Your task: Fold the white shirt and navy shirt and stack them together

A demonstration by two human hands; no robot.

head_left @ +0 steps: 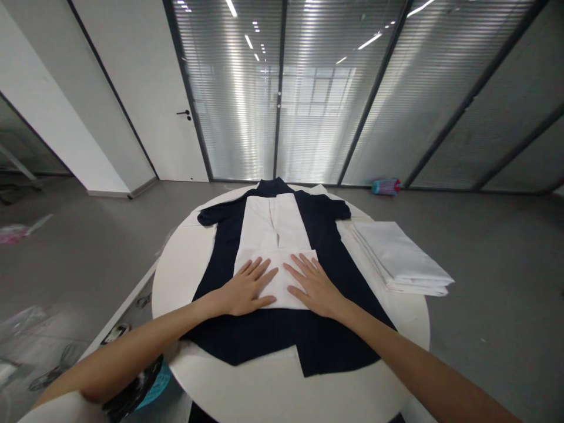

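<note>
Counter (291, 390): round, white, its near rim toward the wearer; a blue basket (157, 388) beside its near left side, lower down, partly hidden.

Shirt (231, 341): navy, short-sleeved, spread flat; long axis running away from the wearer, hem near, collar far. Hem uneven, with a step right of centre.

Left hand (249, 286): palm down, flat, fingers spread, grasping nothing; on the near left part of the cloth.

Right hand (315, 289): likewise flat and wide, nothing grasped; on the near right part, its fingers angled toward the other hand's.

Cloth (288, 235): white, atop the shirt's middle, directly under both hands and reaching beyond them. Long axis in line with the shirt's; neither hand clearly nearer to its centre line. Crosswise edge just past the fingertips; lengthwise slit in the far part.

Stack (399, 252): white, folded, on the counter's right side, overhanging the rim; right hand nearer, well apart.

Door (143, 88): white, beyond, left.

Partition (319, 123): glazed, slatted, farthest.
</note>
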